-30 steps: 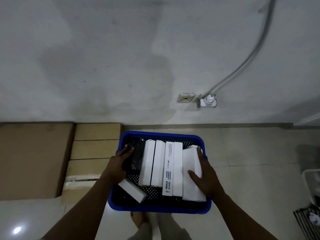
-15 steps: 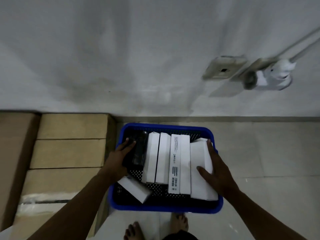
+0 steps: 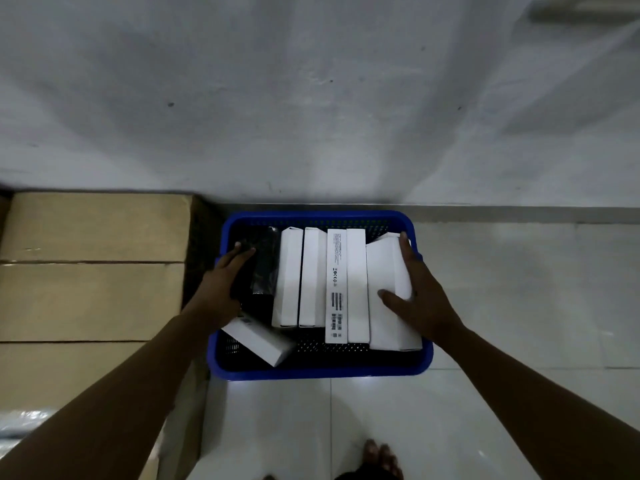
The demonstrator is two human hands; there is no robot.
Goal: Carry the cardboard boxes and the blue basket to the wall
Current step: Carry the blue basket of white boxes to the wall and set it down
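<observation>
The left grip [image 3: 221, 289], curled over the blue basket [image 3: 318, 374], hides its left rim and one end of a small white box [image 3: 263, 344]. The right grip [image 3: 426, 299] covers the right rim (how its outer fingers lie cannot be told). The cardboard boxes [image 3: 93, 299] run off the left edge. The labelled box [image 3: 336, 285] carries print too small to read.

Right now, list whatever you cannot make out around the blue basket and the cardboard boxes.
Head view:
- Blue basket: touching the floor or not, hidden by its own body.
- Cardboard boxes: cut off by the left edge.
- Black item: too dark, partly under the left hand.
- White box label: print too small.
- Feet: cut off by the bottom edge.
</observation>
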